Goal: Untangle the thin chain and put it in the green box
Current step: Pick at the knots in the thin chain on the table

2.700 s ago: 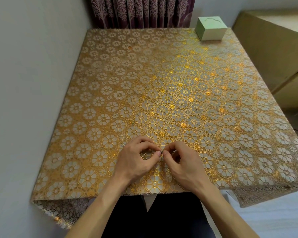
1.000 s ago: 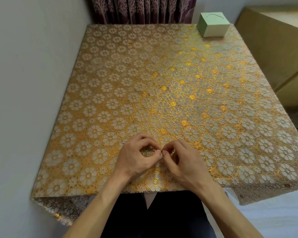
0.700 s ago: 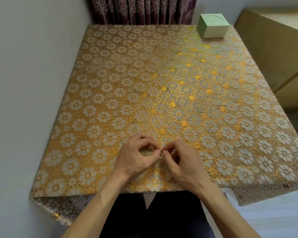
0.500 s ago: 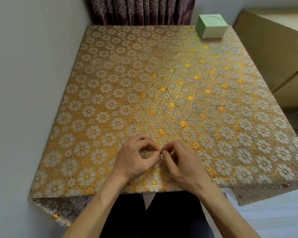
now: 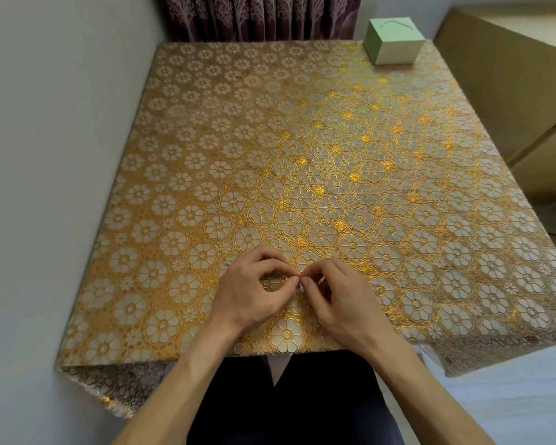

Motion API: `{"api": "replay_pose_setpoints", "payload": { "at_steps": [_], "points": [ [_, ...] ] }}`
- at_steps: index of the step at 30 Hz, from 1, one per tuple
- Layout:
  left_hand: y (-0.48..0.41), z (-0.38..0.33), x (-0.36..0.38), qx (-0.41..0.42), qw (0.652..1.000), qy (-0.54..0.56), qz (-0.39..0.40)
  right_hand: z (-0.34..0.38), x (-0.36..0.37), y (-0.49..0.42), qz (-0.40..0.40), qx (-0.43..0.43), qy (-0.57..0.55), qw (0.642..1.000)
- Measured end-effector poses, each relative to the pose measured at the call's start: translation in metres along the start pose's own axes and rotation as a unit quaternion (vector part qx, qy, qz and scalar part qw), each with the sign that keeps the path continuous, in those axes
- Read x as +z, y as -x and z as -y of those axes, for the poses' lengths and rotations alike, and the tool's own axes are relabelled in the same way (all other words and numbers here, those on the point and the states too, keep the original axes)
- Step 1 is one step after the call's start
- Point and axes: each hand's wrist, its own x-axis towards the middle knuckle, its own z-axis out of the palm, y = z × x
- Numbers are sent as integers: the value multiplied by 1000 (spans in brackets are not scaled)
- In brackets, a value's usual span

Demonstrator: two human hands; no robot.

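Where the near edge of the bench (image 5: 206, 149) meets the person, the left hand (image 5: 249, 298) and the right hand (image 5: 345, 305) each pinch the thin chain (image 5: 300, 283) between thumb and forefinger. Their fingers (image 5: 289, 286) are curled tight, the tips almost touching. Only a small glint of the chain shows, and its tangle is too small to read. The green box (image 5: 395, 43) sits on the bench's far right corner, well apart from the hands. A gold flowered cloth (image 5: 109, 390) covers the bench and droops over its near edge.
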Motion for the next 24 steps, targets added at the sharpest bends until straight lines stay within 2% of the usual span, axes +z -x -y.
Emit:
{"api": "replay_pose_setpoints", "payload": {
  "at_steps": [9, 24],
  "points": [
    [0, 0, 2, 20, 999, -43, 5, 1, 3, 2, -8, 5, 6, 1000],
    [-1, 1, 2, -10, 1000, -4, 5, 2, 4, 2, -8, 4, 7, 1000]
  ]
}}
